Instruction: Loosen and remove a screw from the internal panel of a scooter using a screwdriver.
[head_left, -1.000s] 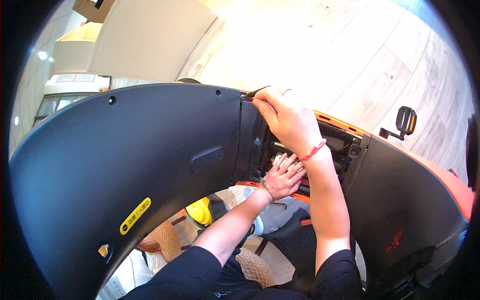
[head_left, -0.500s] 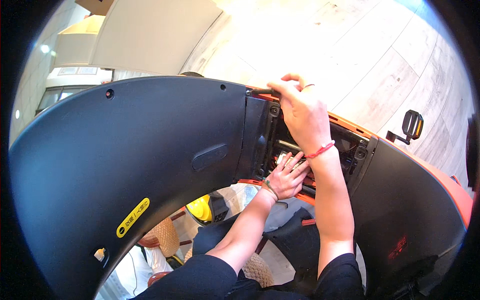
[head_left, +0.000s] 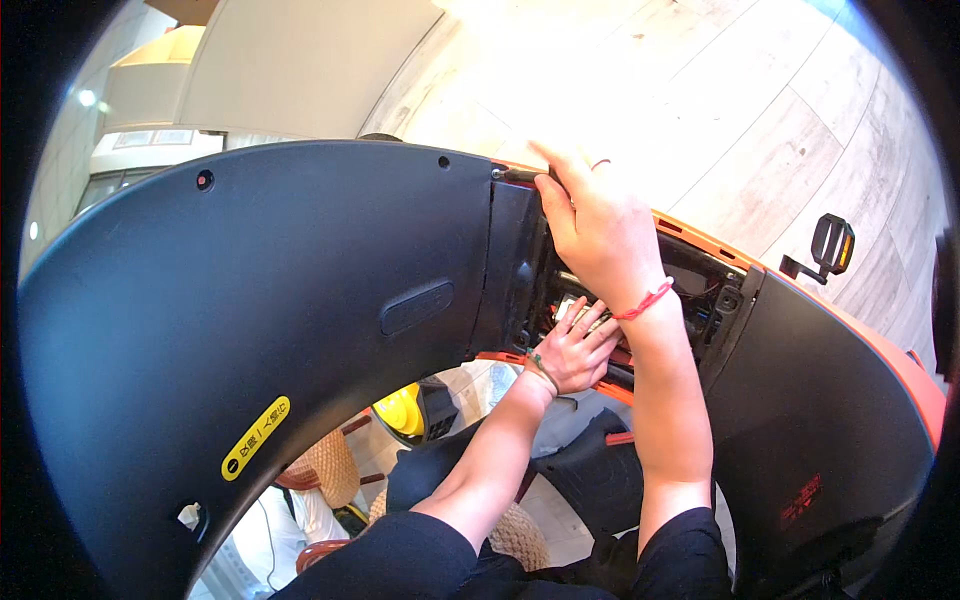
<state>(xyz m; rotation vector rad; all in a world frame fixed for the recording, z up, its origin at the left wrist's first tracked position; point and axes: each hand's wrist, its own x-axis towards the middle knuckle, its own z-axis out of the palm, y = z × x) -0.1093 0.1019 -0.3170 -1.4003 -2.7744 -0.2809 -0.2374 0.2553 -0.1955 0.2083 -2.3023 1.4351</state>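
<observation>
A curved black plastic shell (head_left: 330, 260) with an orange edge spans the view, with an uncovered compartment in its narrow middle. My right hand (head_left: 605, 230) reaches over that compartment, closed on a dark screwdriver (head_left: 521, 175). The tool lies almost sideways, its metal tip at the far corner where the black panel meets the orange rim (head_left: 690, 238). Below it, my left hand (head_left: 576, 358) rests with fingers spread over the near side of the compartment, partly covering a pale part (head_left: 566, 308) and wires. Whether it grips anything underneath does not show.
A black pedal (head_left: 830, 247) sticks out beyond the shell at right. Under the arch are a yellow object (head_left: 400, 410), woven-looking brown seats (head_left: 330, 465) and black seat-like material (head_left: 590, 475). A yellow label (head_left: 255, 438) marks the left panel. Pale wood flooring (head_left: 800, 150) lies beyond.
The view has shifted slightly. My right hand has turned a little around the screwdriver, its fingers changing pose, while the tip stays at the same corner. My left hand keeps its place.
</observation>
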